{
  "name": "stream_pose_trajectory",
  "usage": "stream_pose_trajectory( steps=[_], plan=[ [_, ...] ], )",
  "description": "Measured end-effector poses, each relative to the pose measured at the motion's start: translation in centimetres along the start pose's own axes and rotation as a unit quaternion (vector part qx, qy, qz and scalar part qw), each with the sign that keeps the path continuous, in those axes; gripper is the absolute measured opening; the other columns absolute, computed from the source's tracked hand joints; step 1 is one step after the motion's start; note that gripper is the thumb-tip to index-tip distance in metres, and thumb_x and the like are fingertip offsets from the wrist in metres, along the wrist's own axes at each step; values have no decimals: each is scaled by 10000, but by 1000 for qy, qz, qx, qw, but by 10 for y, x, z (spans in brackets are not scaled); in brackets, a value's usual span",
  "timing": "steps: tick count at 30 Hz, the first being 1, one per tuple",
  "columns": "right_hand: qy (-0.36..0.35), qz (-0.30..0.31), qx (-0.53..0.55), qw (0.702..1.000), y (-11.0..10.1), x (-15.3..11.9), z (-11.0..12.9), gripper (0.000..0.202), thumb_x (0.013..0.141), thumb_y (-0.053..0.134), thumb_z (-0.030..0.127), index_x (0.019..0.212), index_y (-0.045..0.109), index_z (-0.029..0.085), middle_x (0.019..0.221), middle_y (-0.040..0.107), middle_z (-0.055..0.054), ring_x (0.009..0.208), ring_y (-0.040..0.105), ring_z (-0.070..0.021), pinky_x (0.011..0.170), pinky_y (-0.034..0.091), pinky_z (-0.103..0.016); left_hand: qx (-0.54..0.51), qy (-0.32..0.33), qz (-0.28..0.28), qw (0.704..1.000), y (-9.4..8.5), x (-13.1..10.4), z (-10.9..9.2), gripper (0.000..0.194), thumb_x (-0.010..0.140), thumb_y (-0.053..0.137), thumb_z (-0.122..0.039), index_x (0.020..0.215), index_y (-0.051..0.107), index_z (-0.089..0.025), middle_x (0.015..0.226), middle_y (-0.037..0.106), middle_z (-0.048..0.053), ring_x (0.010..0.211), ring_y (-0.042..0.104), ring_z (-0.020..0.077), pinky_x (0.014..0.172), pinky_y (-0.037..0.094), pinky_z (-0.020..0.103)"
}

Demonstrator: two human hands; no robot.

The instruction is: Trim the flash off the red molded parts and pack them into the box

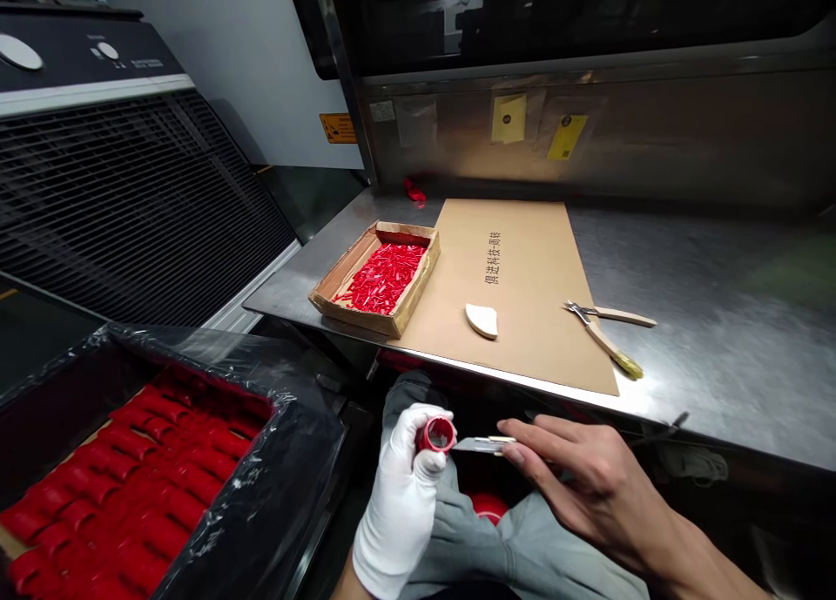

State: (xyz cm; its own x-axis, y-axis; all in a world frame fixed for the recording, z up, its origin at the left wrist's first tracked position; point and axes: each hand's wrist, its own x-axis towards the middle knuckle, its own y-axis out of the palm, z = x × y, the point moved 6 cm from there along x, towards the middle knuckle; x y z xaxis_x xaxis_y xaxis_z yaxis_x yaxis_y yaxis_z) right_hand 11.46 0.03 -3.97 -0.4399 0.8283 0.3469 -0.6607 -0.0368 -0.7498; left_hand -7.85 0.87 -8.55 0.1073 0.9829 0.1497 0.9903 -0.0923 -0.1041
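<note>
In a white glove, my left hand is closed around a red plastic tube-shaped part, its round open end facing up toward me. My bare right hand pinches a knife with a pointed metal blade. The blade's tip points left and lies at or very near the part's rim; whether it touches, I cannot tell. Both hands are above my lap, in front of the table edge.
A steel table carries a cardboard sheet, a shallow cardboard box of red scraps, a pale wedge-shaped piece and cutting pliers. At lower left, a plastic-lined bin holds many red parts.
</note>
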Motion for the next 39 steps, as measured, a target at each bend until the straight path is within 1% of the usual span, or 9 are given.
stream_pose_trajectory(
  steps=[3, 7, 12, 21, 25, 29, 33, 35, 39],
  plan=[
    [-8, -27, -16, 999, -4, 2, -1, 155, 1007, 532, 215, 1140, 612, 225, 714, 518, 22, 538, 458, -91, 497, 301, -250, 20, 22, -1, 1000, 0, 0, -4, 318, 928, 483, -516, 1100, 598, -275, 970, 626, 12, 859, 614, 162, 790, 484, 266],
    [-38, -69, -107, 991, -5, 4, 4, 210, 999, 556, 232, 1199, 606, 188, 716, 536, 13, 526, 454, -99, 489, 275, -276, 47, 38, -18, 998, 0, 0, -7, 235, 932, 532, -412, 1101, 615, -270, 1025, 634, 21, 910, 617, 172, 818, 484, 261],
    [-40, -72, -144, 986, -2, 5, 7, 201, 1008, 540, 254, 1161, 634, 165, 690, 531, 11, 517, 470, -105, 488, 261, -293, 58, 26, -36, 997, 0, -1, -3, 194, 891, 579, -250, 1081, 615, -264, 1027, 630, 14, 901, 615, 168, 813, 492, 260],
    [-6, -57, -130, 990, 4, -2, 3, 204, 1015, 513, 272, 1154, 640, 193, 682, 522, 16, 506, 464, -112, 471, 254, -290, 55, -5, -83, 995, -1, -1, 6, 229, 828, 638, -217, 1055, 620, -237, 1038, 640, 32, 943, 625, 190, 862, 502, 310],
    [25, -10, -28, 999, 8, 0, 0, 207, 1025, 485, 288, 1129, 652, 222, 705, 562, 13, 530, 493, -116, 500, 318, -269, 36, -18, -100, 994, -4, 1, 9, 238, 809, 677, -244, 1038, 616, -228, 1020, 633, 31, 890, 627, 181, 833, 513, 315],
    [98, 18, 115, 988, 7, 4, -6, 248, 1027, 464, 329, 927, 672, 239, 803, 641, 4, 710, 600, -137, 650, 422, -246, 21, -21, -108, 994, -7, 3, 8, 248, 784, 713, -256, 1011, 622, -216, 1011, 629, 31, 878, 627, 180, 815, 516, 308],
    [183, 20, 142, 973, 11, 11, -8, 318, 960, 550, 467, 789, 621, 209, 657, 555, 25, 570, 485, -124, 542, 359, -254, 47, 1, -104, 993, -3, 2, 3, 252, 778, 720, -222, 1009, 621, -228, 1013, 625, 22, 936, 621, 184, 855, 503, 298],
    [228, 37, 189, 955, 22, 15, -10, 372, 909, 606, 513, 722, 574, 194, 610, 488, 40, 543, 423, -108, 499, 325, -236, 58, 16, -81, 995, 5, 1, -1, 229, 807, 683, -210, 1024, 618, -237, 1018, 625, 24, 943, 622, 185, 846, 505, 294],
    [274, 95, 364, 885, 53, 20, -14, 451, 872, 622, 572, 679, 540, 173, 614, 455, 38, 553, 407, -100, 477, 316, -209, 55, 37, -21, 998, 21, -2, -5, 189, 884, 540, -193, 1057, 600, -241, 992, 635, 33, 879, 628, 181, 793, 524, 292]
  ],
)
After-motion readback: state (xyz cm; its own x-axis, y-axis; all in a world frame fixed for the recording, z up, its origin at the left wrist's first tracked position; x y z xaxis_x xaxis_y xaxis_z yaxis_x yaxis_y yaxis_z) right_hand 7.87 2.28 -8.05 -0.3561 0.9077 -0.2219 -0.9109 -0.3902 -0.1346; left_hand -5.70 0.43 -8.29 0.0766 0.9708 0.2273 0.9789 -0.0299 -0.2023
